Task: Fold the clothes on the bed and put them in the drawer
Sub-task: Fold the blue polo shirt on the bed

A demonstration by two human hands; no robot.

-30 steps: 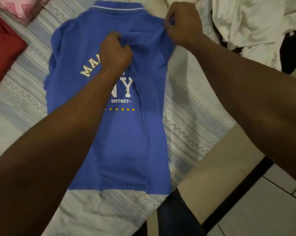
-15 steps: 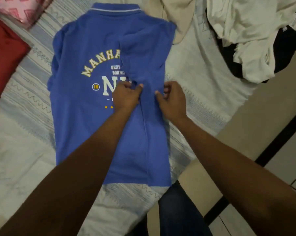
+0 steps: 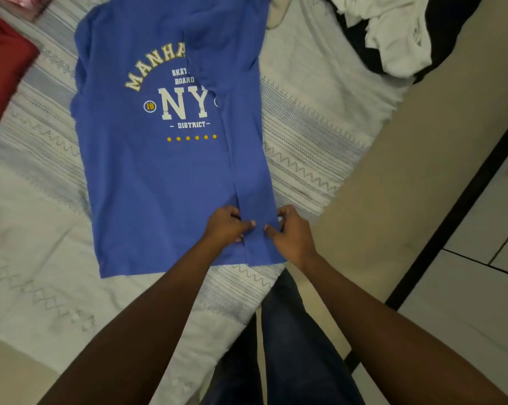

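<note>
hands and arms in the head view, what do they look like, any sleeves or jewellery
Left hand and right hand are bare: no gloves, rings or watch show. The left forearm and right forearm are bare too, with no sleeve in view. Dark blue jeans cover the legs below.

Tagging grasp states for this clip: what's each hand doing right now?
Left hand: pinching the folded flap of the blue shirt near its hem.
Right hand: gripping that flap's outer edge.
</note>
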